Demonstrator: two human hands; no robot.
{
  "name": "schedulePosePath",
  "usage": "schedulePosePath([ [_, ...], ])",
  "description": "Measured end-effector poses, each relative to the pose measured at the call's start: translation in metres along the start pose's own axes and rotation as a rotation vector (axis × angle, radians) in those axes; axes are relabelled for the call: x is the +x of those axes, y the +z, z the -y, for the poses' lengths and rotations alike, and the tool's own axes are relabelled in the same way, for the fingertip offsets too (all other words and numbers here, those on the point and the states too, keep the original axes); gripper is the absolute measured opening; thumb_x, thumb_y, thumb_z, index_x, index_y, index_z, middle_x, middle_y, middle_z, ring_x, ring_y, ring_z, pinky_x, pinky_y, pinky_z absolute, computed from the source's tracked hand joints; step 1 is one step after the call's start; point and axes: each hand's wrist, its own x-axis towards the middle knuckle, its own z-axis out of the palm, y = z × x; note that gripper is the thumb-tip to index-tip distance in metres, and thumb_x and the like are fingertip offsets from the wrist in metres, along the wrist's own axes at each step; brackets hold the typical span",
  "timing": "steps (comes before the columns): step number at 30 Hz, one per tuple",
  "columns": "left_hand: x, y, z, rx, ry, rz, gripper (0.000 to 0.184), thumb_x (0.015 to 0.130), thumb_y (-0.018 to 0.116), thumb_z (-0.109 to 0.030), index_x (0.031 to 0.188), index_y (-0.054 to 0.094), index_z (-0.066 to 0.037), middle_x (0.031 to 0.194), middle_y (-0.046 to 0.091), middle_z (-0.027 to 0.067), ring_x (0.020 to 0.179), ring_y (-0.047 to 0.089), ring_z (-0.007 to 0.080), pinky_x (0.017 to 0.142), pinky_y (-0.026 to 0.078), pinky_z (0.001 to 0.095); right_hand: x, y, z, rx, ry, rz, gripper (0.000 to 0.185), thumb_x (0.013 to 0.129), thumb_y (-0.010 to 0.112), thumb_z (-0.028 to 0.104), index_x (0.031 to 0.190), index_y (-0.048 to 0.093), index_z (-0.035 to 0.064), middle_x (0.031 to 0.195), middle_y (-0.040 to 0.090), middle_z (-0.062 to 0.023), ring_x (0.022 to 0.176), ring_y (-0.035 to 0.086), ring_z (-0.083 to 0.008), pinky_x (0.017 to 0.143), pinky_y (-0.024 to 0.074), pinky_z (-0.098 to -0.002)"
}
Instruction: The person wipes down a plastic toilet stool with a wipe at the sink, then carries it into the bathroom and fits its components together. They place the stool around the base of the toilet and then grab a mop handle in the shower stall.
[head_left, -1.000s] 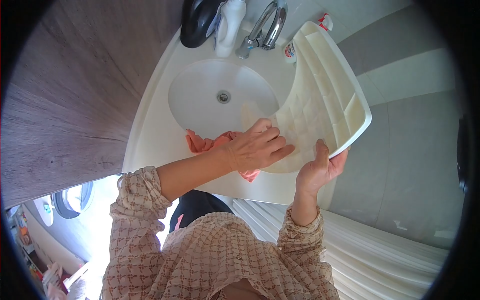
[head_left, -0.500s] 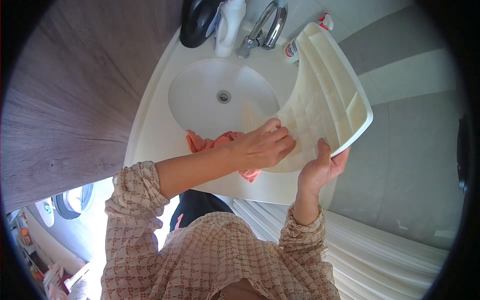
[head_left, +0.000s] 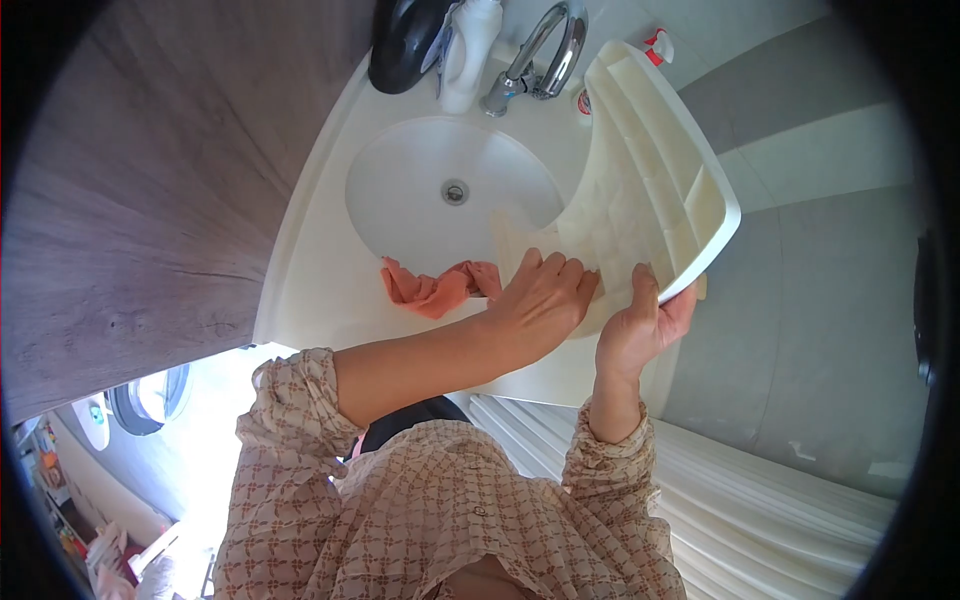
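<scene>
1 curved, ribbed cream panel point(head_left: 640, 180) tilts in the right fingers point(head_left: 680, 308).

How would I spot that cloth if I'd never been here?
Find the white counter with its oval basin. At the basin's near rim, beside the left hand, is the crumpled cloth, coral-pink against all that white.

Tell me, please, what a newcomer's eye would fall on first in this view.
Most likely the big cream ribbed tray, tilted over the right side of the counter, with the right hand gripping its near edge and the left hand curled at its lower part. Next would come the salmon-coloured cloth, crumpled along the near rim of the white basin.
</scene>
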Motion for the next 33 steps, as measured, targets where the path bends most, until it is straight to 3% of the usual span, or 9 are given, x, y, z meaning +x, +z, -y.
schedulePosePath([
  [6,0.001,0.002,0.035,-0.952,-0.2,0.181,0.036,0.076,0.053,-0.001,0.111,0.06,-0.009,0.087,0.056,0.0077,0.077,0.054,0.0245,0.07,0.041,0.0389,0.004,0.003,-0.004,-0.014,-0.065,-0.078,0.029,0.078,0.052,-0.002,0.106,0.057,-0.0008,0.098,0.058,-0.004,0.088,0.053,-0.0123,0.079,0.0409,-0.0247],
  [9,-0.022,-0.003,0.033,-1.21,-0.374,-0.043,0.041,0.074,0.052,0.001,0.112,0.06,-0.01,0.089,0.056,0.0067,0.078,0.053,0.0244,0.072,0.04,0.0383,0.006,-0.001,-0.008,-0.023,-0.054,-0.088,0.03,0.077,0.052,-0.002,0.107,0.057,-0.0015,0.097,0.059,-0.0047,0.086,0.053,-0.0123,0.079,0.0412,-0.0247],
  [12,-0.022,0.003,0.035,-0.814,-0.095,-0.19,0.044,0.071,0.058,0.0,0.113,0.06,-0.01,0.091,0.056,0.0047,0.084,0.053,0.0225,0.076,0.038,0.0364,0.008,0.0,-0.009,0.053,-0.017,-0.106,0.031,0.077,0.052,-0.002,0.107,0.057,-0.0022,0.098,0.059,-0.0054,0.086,0.054,-0.0126,0.08,0.0413,-0.025],
  [18,-0.002,0.013,0.027,-0.172,0.139,-0.109,0.048,0.066,0.065,-0.005,0.113,0.06,-0.01,0.092,0.056,0.0028,0.09,0.051,0.0195,0.082,0.035,0.0325,0.008,-0.002,-0.011,0.016,-0.021,-0.116,0.034,0.076,0.051,-0.004,0.109,0.057,-0.0027,0.098,0.06,-0.0059,0.087,0.054,-0.0131,0.08,0.0413,-0.0251],
  [21,-0.002,0.017,0.028,-0.41,0.115,-0.137,0.048,0.065,0.06,0.001,0.112,0.061,-0.01,0.093,0.056,0.0034,0.088,0.052,0.0202,0.08,0.038,0.0329,0.008,-0.001,-0.01,0.024,-0.041,-0.12,0.033,0.075,0.051,-0.004,0.108,0.057,-0.0026,0.098,0.06,-0.0057,0.087,0.054,-0.013,0.08,0.0409,-0.0248],
  [24,-0.034,0.051,0.059,-0.924,-0.17,-0.233,0.051,0.063,0.053,0.007,0.111,0.062,-0.009,0.094,0.056,0.0048,0.085,0.054,0.0217,0.077,0.042,0.0331,0.011,-0.008,-0.017,-0.004,-0.014,-0.175,0.032,0.075,0.052,-0.003,0.106,0.058,-0.0022,0.097,0.06,-0.0055,0.087,0.054,-0.0135,0.081,0.0407,-0.0251],
  [27,-0.056,0.074,0.072,-1.13,-0.468,-0.306,0.055,0.06,0.045,0.011,0.109,0.063,-0.008,0.095,0.056,0.0067,0.083,0.055,0.0239,0.073,0.045,0.0334,0.014,-0.019,-0.02,-0.009,0.033,-0.158,0.031,0.075,0.053,-0.001,0.106,0.059,-0.0019,0.096,0.06,-0.0054,0.087,0.054,-0.014,0.081,0.0408,-0.0259],
  [30,-0.047,0.074,0.067,-0.977,-0.444,-0.388,0.057,0.06,0.043,0.013,0.109,0.062,-0.008,0.095,0.057,0.0056,0.084,0.054,0.024,0.078,0.044,0.0331,0.015,-0.022,-0.025,0.005,-0.006,-0.141,0.032,0.075,0.054,0.0,0.106,0.058,-0.0017,0.096,0.06,-0.0055,0.088,0.054,-0.0145,0.082,0.041,-0.0267],
  [33,-0.028,0.072,0.066,-0.689,-0.187,-0.521,0.057,0.06,0.047,0.012,0.11,0.062,-0.01,0.096,0.057,0.0029,0.086,0.054,0.0216,0.08,0.041,0.0323,0.017,-0.017,-0.021,0.009,0.0,-0.146,0.031,0.075,0.053,-0.001,0.105,0.058,-0.0013,0.096,0.06,-0.0054,0.088,0.054,-0.0147,0.082,0.0414,-0.0275],
])
